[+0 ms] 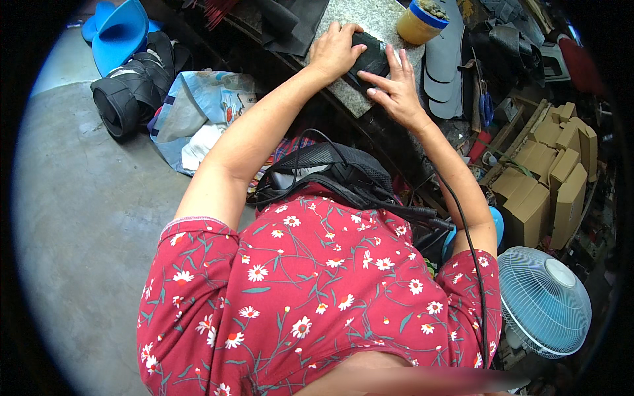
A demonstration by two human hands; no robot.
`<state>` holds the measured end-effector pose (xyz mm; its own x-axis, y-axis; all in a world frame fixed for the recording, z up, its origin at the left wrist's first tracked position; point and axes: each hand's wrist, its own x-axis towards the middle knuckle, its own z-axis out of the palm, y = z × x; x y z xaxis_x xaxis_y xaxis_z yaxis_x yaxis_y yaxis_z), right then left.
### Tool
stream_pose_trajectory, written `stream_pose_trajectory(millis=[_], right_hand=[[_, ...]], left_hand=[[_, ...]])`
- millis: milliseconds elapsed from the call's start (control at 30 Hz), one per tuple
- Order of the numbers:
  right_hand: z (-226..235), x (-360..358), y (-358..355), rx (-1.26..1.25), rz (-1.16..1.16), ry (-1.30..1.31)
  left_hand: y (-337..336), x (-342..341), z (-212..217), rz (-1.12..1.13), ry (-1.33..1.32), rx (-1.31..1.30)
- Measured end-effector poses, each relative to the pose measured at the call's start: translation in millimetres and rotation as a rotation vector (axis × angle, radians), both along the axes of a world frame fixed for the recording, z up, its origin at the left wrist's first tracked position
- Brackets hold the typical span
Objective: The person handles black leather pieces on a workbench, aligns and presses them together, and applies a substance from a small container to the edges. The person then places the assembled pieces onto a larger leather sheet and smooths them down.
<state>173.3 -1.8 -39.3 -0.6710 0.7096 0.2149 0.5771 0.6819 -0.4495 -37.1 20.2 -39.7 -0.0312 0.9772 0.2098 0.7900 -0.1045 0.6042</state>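
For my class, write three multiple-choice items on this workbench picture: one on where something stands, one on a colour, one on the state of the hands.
1. Where does the yellow tub with the blue rim stand?
A. on the grey floor at left
B. on the stone slab, past the right hand
C. on top of the fan

2. What colour is the piece under the hands?
A. black
B. white
C. red

3. How are the two hands placed?
A. both hang clear of the slab
B. both press flat on the black piece
C. one grips the fan

Answers:
1 B, the tub sits at the far end of the stone slab, beyond the right hand.
2 A, the piece shows black between the fingers.
3 B, the left hand and the right hand lie open on it, one at each side.
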Motion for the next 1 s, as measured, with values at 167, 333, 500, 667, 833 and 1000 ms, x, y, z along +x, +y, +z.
stream_pose_trajectory(millis=[167, 333, 500, 667, 833, 1000], right_hand=[[5, 4, 2, -0.143, 0.021, 0.030], [7, 28, 31, -0.066, -0.172, 0.277], [4, 28, 23, -0.009, -0.080, 0.141], [11, 31, 14, -0.036, -0.002, 0.099], [14, 21, 22, 0.025, -0.059, 0.085], [28, 21, 12, 0.037, 0.081, 0.033]], left_hand=[[-1, -1, 2, -0.006, 0.007, 0.000], [-1, -1, 3, -0.017, 0.018, 0.015], [-2, 0, 4, -0.021, 0.043, 0.024], [-2, 2, 6, -0.008, 0.068, 0.029], [-2, 3, 8, -0.003, 0.115, 0.024], [-3, 4, 5, 0.019, 0.191, 0.166]])
